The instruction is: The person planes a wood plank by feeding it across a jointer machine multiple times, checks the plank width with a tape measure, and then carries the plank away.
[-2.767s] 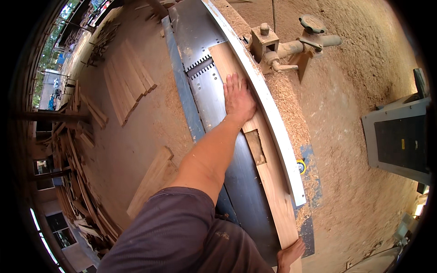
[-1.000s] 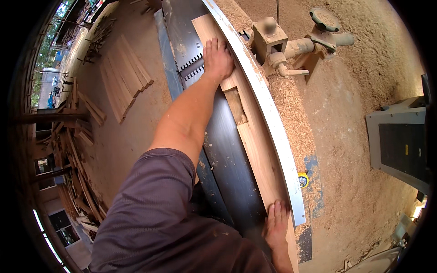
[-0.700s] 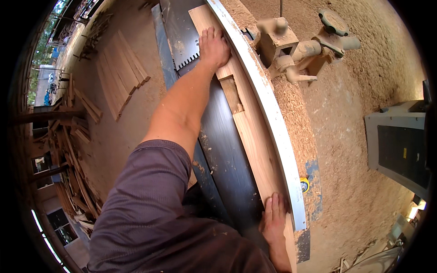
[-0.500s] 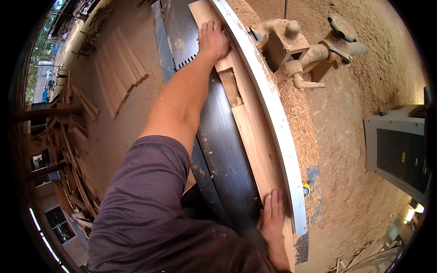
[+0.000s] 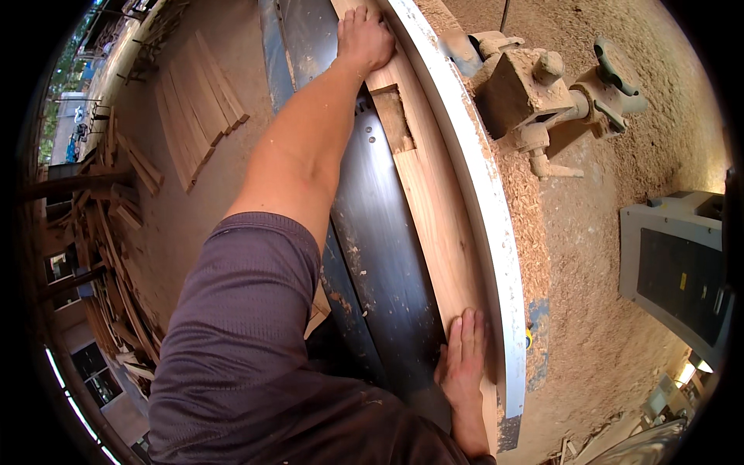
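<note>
A long pale wooden board [image 5: 442, 225] lies along a dark metal machine table [image 5: 380, 225], close beside a white-faced fence [image 5: 484, 186]. A rectangular recess [image 5: 395, 120] is cut into its upper face near the far end. My left hand [image 5: 366, 40] presses on the board beyond that recess, arm stretched out, fingers bent slightly and laid over the wood. Nearer my body, my right hand [image 5: 463, 360] rests flat on the board with its fingers extended. Part of a toothed table edge [image 5: 360, 105] shows beside my left forearm; the rest is hidden.
Right of the fence stands a dusty bracket with knobs and a lever [image 5: 535, 93], amid wood shavings [image 5: 523, 209]. A grey cabinet [image 5: 673, 263] stands farther right. Several planks [image 5: 198, 108] lie on the floor at left, near a pile of timber offcuts [image 5: 116, 263].
The board and both my hands have slid forward along the fence, away from my body. The view has shifted slightly, with the fence and bracket lower in it.
</note>
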Motion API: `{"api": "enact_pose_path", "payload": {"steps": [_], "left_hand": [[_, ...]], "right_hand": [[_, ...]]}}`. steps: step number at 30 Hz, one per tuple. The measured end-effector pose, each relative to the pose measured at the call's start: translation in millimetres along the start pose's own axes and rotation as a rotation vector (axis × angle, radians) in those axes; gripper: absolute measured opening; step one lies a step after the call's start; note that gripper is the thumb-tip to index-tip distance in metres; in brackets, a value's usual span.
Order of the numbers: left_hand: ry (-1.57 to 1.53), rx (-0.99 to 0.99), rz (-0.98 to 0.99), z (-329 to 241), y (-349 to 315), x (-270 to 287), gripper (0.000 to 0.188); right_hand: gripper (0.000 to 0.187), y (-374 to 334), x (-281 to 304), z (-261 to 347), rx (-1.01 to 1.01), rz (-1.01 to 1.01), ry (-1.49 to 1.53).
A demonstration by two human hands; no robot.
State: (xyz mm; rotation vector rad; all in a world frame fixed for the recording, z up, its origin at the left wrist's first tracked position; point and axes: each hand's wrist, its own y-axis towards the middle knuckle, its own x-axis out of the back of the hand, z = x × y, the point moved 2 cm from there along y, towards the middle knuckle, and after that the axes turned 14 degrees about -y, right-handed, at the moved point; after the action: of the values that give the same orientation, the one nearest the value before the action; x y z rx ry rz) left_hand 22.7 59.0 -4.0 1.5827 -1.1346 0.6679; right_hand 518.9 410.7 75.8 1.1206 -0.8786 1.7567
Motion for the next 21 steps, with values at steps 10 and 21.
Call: {"api": "enact_pose_path", "payload": {"steps": [10,21], "left_hand": [[0.088,-0.005,0.091,15,30,-3,0.043],[0.042,-0.01,0.055,39,60,-5,0.046]], "right_hand": [[0.054,38,3,8,-0.016,-0.026,-0.052],[0.057,82,2,20,-0.018,-0.011,-0.081]]}}
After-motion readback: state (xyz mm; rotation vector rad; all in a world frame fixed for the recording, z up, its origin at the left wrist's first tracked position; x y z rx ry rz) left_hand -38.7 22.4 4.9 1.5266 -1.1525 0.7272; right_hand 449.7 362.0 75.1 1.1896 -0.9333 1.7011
